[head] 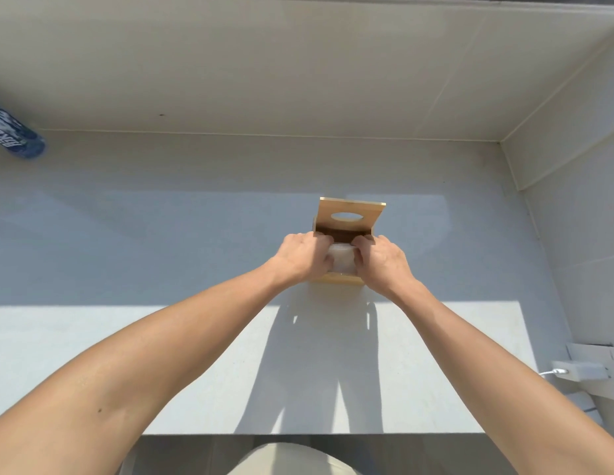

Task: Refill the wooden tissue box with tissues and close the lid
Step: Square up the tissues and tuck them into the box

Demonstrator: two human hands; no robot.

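A small wooden tissue box (338,280) stands on the pale counter, near the middle. Its lid (350,216), with an oval slot, is swung up and leans away from me. A white pack of tissues (342,258) sits in the box's open top. My left hand (303,257) grips the pack's left side and my right hand (381,260) grips its right side, fingers curled over the pack. Most of the box's body is hidden behind both hands.
A blue and white printed bottle (15,137) lies at the far left by the back wall. A white charger with a cable (579,371) sits at the right counter edge. Walls close the counter at the back and on the right.
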